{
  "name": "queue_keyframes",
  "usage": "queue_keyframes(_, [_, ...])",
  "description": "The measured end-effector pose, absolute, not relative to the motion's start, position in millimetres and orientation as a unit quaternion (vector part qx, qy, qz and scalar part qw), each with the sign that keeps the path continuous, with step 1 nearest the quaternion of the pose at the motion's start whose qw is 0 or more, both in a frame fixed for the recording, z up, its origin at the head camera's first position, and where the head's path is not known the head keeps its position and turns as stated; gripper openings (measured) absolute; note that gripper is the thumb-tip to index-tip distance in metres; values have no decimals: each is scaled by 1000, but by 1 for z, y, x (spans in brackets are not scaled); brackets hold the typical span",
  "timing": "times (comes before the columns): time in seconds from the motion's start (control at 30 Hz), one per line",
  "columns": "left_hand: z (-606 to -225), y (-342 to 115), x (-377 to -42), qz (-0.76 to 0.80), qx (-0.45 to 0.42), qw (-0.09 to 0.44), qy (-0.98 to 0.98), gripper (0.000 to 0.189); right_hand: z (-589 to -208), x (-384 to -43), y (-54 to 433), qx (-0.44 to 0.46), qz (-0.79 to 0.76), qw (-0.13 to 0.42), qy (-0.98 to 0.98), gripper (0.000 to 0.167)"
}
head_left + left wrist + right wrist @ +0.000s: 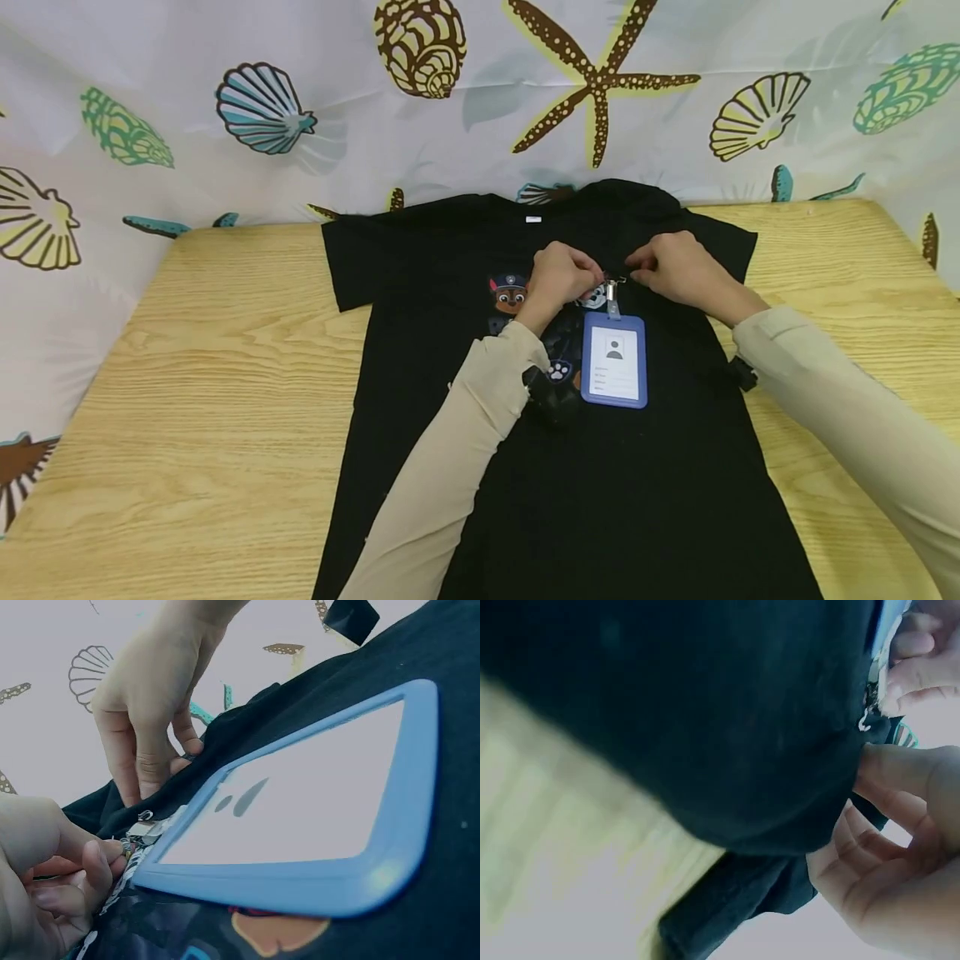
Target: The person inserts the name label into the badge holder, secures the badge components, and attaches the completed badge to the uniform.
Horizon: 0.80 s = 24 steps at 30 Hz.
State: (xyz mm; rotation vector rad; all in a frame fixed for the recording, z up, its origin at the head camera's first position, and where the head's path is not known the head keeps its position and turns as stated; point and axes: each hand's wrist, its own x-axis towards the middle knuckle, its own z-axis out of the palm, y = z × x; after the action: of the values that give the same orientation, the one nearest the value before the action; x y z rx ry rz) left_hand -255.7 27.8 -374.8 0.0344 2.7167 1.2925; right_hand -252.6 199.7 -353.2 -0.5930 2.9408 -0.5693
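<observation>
A black T-shirt (600, 500) lies spread on the wooden table, with cartoon dogs (510, 296) printed on its chest. On it rests a blue badge holder (615, 402) with a white ID card inside and a metal clip and pin (612, 292) at its top. My left hand (562, 279) pinches the metal pin's left end between thumb and fingers. To the right of the clip, my right hand (686, 271) grips a raised fold of shirt fabric (742, 750). The pin's free, hooked tip (864, 724) points towards the right hand, apart from its fingers.
Bare wooden table (240, 400) shows on both sides of the shirt. Behind it hangs a white cloth (360, 158) printed with shells and a starfish. The shirt's collar label (533, 219) faces up near the table's far edge.
</observation>
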Motion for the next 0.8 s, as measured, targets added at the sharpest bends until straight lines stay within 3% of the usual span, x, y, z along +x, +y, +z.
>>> queue_keyframes(0.3, [-380, 30, -255, 465, 10, 43, 884, 16, -353, -249, 191, -221, -196, 8, 955, 26])
queue_keyframes(0.53, [-384, 32, -254, 483, 18, 23, 875, 11, -355, -252, 186, -258, -166, -61, 950, 15])
queue_keyframes(0.8, [-385, 34, -254, 506, 33, 6, 862, 9, -354, -259, 186, -345, -134, -100, 924, 10])
